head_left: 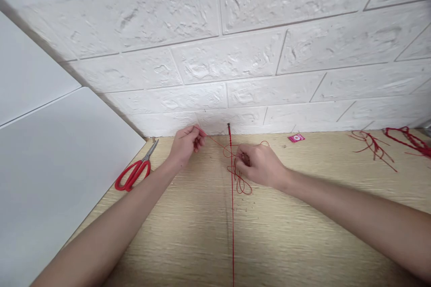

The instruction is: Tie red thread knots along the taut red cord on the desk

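Note:
A taut red cord (232, 228) runs from a dark nail (229, 124) at the wall straight down toward me. Just below the nail, its upper end is thicker, with a braided or knotted section (230, 136). To the left of the cord, my left hand (189, 140) pinches a thin red thread (214, 141) that slants across to the cord. Close on the right, my right hand (257, 163) is closed on the thread, its fingertips near the crossing. Loose thread loops (244, 186) dangle beneath the right fingers.
Red-handled scissors (133, 175) lie left of my left forearm, blades toward the wall. A small pink packet (296, 137) rests by the white brick-pattern wall (252, 54). Red cord pieces (373, 145) and a braided red cord (409, 140) lie far right. A white panel (67, 157) stands left.

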{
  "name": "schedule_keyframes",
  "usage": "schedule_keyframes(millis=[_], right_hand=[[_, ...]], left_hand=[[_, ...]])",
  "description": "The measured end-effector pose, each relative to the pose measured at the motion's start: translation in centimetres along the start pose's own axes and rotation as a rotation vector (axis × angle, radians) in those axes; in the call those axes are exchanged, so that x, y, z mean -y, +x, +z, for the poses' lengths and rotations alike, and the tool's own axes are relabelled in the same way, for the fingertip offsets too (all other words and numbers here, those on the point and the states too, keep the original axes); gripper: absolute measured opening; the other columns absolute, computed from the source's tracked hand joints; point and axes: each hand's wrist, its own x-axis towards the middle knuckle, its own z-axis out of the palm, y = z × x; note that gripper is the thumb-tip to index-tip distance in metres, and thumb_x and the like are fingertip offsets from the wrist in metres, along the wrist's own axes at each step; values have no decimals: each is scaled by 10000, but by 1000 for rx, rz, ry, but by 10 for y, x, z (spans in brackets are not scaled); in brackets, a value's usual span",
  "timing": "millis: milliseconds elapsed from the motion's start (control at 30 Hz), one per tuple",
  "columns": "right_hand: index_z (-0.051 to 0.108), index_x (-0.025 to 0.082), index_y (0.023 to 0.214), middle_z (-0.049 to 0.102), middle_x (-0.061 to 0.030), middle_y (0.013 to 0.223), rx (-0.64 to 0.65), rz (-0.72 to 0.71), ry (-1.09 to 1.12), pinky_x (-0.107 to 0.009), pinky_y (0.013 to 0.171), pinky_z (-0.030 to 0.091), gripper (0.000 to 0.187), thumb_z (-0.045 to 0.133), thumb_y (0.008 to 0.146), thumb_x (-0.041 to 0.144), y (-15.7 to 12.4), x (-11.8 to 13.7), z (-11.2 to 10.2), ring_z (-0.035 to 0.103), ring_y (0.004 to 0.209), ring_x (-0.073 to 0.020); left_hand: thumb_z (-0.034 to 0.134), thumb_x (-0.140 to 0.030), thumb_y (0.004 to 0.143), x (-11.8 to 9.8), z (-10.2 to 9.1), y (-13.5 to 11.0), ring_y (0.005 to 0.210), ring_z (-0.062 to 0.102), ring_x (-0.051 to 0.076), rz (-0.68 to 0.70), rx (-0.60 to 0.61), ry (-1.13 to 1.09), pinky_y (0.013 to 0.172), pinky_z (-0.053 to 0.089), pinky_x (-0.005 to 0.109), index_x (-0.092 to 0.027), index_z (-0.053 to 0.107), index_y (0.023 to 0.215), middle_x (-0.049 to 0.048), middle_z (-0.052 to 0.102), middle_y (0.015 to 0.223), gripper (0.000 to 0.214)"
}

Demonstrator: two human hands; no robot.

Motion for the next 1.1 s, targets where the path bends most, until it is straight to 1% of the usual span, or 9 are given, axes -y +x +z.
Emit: schedule_keyframes(millis=[133,233,300,333,467,533,633,833,1100], right_hand=[[515,207,714,585,36,612,5,-2,4,-267,552,232,95,553,797,231,0,-1,0,475,544,-115],[507,208,708,584,31,626,3,-12,9,-268,550,232,105,556,798,228,0,-2,0,463,556,-119],[490,209,700,568,30,622,-11,-15,8,-270,554,235,119,557,798,223,0,-2,1,447,557,-122],[483,210,699,558,30,622,-26,-16,6,-271,558,241,122,558,795,217,0,-1,1,440,560,-124],[463,209,681,534,9,667,-135,-57,20,-280,602,296,152,573,784,187,0,-2,1,466,648,-152],[449,211,675,526,-7,694,-184,-104,48,-290,637,333,172,576,782,163,1,-3,1,483,719,-176],[467,211,704,529,-30,752,-241,-182,90,-325,721,383,157,568,792,130,2,-4,1,486,807,-207],[488,209,738,566,-66,923,-264,-224,150,-384,842,408,154,581,792,97,3,-5,2,486,927,-236],[436,220,704,542,-48,823,-188,-178,134,-344,782,406,193,560,788,99,4,-4,1,485,856,-218]], left_hand=[[498,-263,939,-3,-6,11,644,623,149,-178,-176,-535,586,473,259,-158,583,751,72,662,717,232],[541,-292,919,-9,-13,11,401,369,91,-191,-168,-569,437,315,228,-177,560,715,-42,424,466,235],[565,-377,896,-13,-13,5,372,222,85,-93,-61,-357,422,220,242,-179,591,705,-79,264,408,277],[582,-415,877,-15,-12,0,383,217,87,-15,12,-178,437,207,249,-177,618,707,-78,254,405,294],[676,-403,794,-17,-1,-21,498,401,115,374,303,715,538,241,271,-191,716,816,-25,495,509,217],[649,-368,816,-14,3,-25,557,460,133,511,352,975,571,243,286,-192,691,756,-1,573,578,191],[545,-359,896,-5,1,-21,551,438,129,502,237,1019,572,238,295,-174,566,606,-2,535,558,344],[521,-356,889,10,-9,-5,551,399,121,274,-160,535,565,287,274,-180,475,540,-34,399,506,393],[518,-290,825,18,-15,-1,572,404,136,261,-418,351,549,285,278,-194,479,531,-21,404,521,312]])
